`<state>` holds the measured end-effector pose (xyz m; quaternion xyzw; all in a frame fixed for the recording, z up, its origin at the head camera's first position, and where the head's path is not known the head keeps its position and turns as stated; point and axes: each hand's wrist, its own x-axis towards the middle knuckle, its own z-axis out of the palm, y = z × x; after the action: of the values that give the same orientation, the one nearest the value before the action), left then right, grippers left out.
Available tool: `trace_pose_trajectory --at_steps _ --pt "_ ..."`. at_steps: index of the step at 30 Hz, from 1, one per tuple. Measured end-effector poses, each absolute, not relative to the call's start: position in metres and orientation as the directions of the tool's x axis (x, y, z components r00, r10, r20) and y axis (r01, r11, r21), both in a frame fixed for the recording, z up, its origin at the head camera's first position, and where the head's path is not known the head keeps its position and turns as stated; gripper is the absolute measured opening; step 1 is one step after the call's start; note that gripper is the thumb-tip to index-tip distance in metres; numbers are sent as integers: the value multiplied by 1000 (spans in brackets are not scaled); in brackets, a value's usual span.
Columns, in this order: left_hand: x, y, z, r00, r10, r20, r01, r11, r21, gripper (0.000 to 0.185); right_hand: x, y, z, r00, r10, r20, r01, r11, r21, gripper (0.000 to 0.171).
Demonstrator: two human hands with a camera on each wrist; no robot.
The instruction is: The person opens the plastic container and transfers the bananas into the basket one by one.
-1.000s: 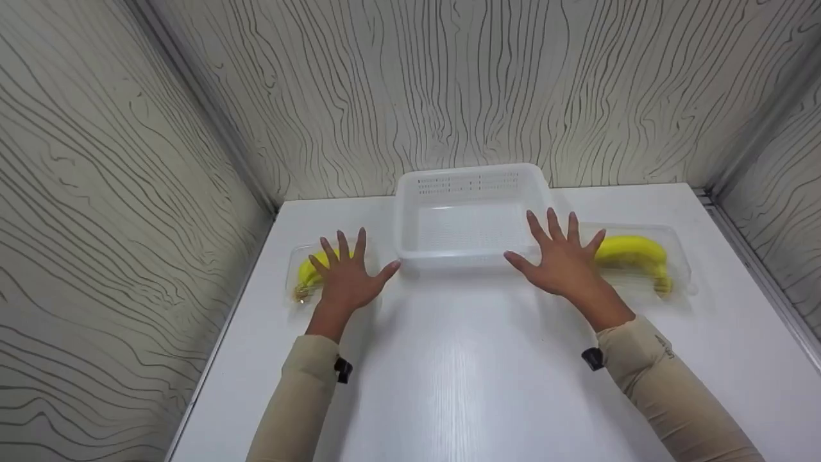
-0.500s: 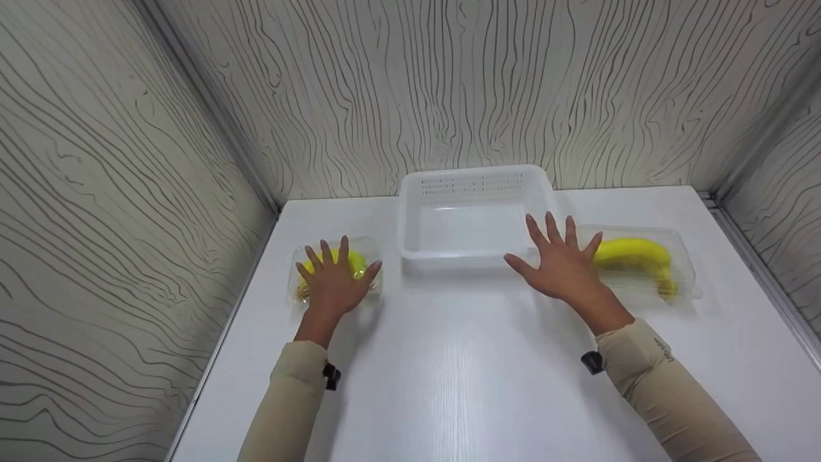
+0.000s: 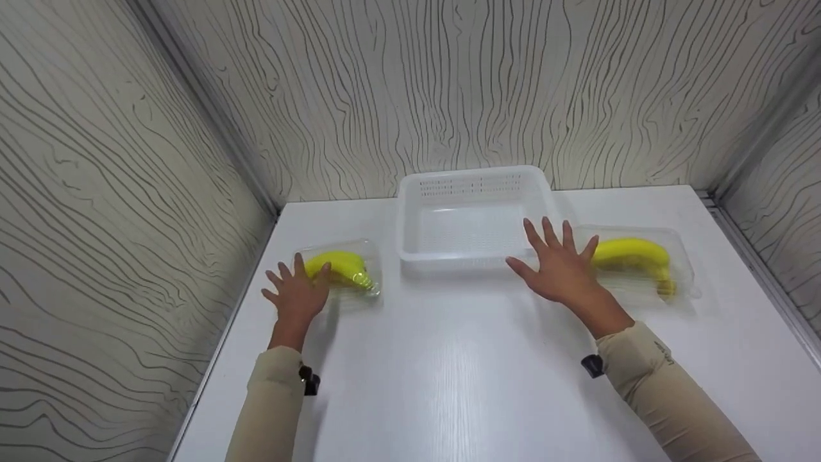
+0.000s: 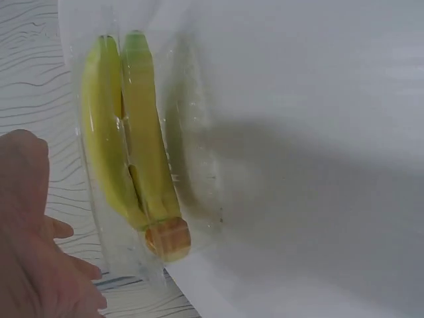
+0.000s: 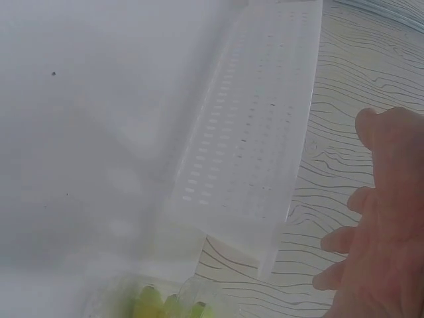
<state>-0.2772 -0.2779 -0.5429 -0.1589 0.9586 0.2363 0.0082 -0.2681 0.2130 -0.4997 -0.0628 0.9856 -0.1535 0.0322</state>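
Two yellow bananas (image 3: 340, 264) lie in a clear plastic box (image 3: 372, 282) at the table's left; the left wrist view shows these bananas (image 4: 126, 159) side by side under the clear plastic. My left hand (image 3: 296, 289) is spread flat over the box's left end and holds nothing; whether it touches I cannot tell. At the right, a second clear box (image 3: 680, 253) holds another banana (image 3: 632, 253). My right hand (image 3: 557, 263) is spread with straight fingers between that box and the white basket (image 3: 474, 176), gripping nothing.
The perforated white basket (image 5: 252, 132) stands at the table's back centre with nothing in it. Wavy-patterned walls close in at the left, back and right. The white table (image 3: 449, 372) has bare surface in front of both hands.
My left hand has slid leftward from on top of the left box to its left end, uncovering the bananas. The right hand has barely moved.
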Motion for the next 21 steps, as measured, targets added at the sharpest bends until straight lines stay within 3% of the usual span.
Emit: trace_pose_trajectory --at_steps 10,21 --pt "-278 -303 -563 -898 -416 -146 -420 710 565 82 -266 209 -501 -987 -157 -16 -142 926 -350 90" --pt "-281 -313 -583 -893 -414 -177 -398 541 741 81 -267 195 -503 -981 -187 44 -189 900 -392 85"
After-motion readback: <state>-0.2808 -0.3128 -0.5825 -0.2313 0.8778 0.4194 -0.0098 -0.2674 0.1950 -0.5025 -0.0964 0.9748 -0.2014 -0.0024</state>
